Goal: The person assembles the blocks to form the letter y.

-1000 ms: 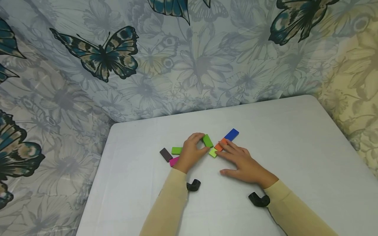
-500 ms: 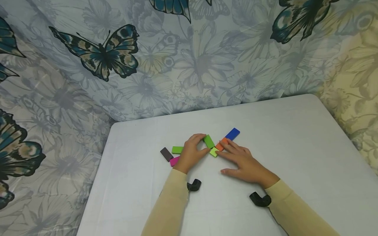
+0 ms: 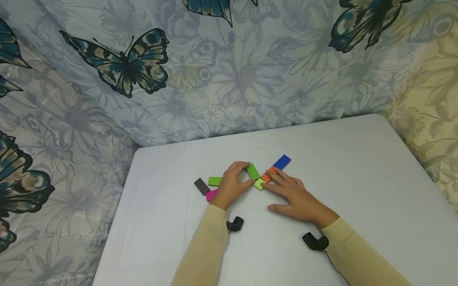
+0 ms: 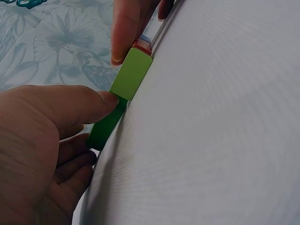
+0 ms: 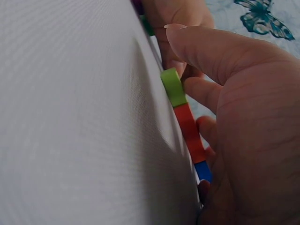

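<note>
My left hand (image 3: pixel 232 186) pinches a green block (image 3: pixel 253 171) between thumb and fingers. In the left wrist view the thumb lies at the corner where this green block (image 4: pixel 106 127) meets a lime block (image 4: pixel 132 72). The fingers of my right hand (image 3: pixel 295 200) are extended, the index fingertip at the lime block (image 3: pixel 259 184) and other fingers over the orange block (image 3: pixel 266 176). Beyond the orange block a blue block (image 3: pixel 282 162) continues the slanting row. In the right wrist view, the lime block (image 5: pixel 173 88), orange block (image 5: pixel 189 129) and blue block (image 5: pixel 203 171) line up end to end.
Left of my left hand lie another green block (image 3: pixel 214 181), a magenta block (image 3: pixel 211 195) partly hidden by the hand, and a dark grey block (image 3: pixel 202 186). All rest on a white-covered table (image 3: pixel 161 238). Butterfly-patterned cloth (image 3: pixel 247 79) stands behind its far edge.
</note>
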{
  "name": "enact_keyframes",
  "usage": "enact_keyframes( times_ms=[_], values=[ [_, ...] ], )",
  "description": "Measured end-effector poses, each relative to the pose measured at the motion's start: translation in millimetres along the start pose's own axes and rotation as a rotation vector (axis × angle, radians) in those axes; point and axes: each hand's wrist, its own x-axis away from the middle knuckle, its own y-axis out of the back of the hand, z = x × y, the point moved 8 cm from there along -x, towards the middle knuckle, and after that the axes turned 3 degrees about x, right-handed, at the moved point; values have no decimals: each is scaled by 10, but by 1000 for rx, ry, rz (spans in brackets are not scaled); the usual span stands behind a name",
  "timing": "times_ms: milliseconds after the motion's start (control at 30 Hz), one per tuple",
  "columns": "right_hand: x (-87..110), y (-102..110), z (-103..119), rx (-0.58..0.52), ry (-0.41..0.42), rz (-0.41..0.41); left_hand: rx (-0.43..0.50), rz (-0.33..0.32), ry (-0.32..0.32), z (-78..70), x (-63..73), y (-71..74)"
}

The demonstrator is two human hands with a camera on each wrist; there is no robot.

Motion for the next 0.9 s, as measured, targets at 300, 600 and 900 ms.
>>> enact_keyframes(
  times_ms=[300, 600, 900],
  values=[
    [2, -11, -6, 4, -8, 4, -8, 1, -1, -1, -2, -2],
    [4, -4, -3, 2, 2, -7, 20, -17, -14, -25, 5, 18],
    [5, -2, 4, -5, 5, -10, 187, -113, -92, -94, 20, 168]
  ],
)
